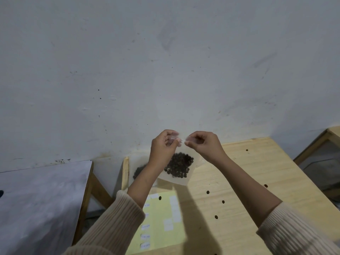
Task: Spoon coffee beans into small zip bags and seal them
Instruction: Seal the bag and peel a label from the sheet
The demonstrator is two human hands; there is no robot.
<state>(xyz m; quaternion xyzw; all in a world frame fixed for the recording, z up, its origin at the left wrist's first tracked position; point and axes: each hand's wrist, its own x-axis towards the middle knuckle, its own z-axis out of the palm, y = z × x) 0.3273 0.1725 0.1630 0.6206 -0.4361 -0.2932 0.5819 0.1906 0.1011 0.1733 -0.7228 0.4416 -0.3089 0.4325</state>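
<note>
I hold a small clear zip bag [181, 169] up above the wooden table [257, 172], its lower half filled with dark coffee beans [179, 167]. My left hand [162, 146] pinches the left end of the bag's top strip. My right hand [204, 145] pinches the right end, thumb and forefinger pressed together. The bag hangs tilted between them. Another clear bag with beans [138, 171] lies on the table's far left corner, partly hidden behind my left forearm. No spoon is in view.
A yellow sheet with white labels [161, 223] lies on the table in front of me. Several loose beans [223, 201] are scattered over the tabletop. A grey-topped table [40, 203] stands to the left, across a gap. A wooden-framed glass box [320, 159] is at the right.
</note>
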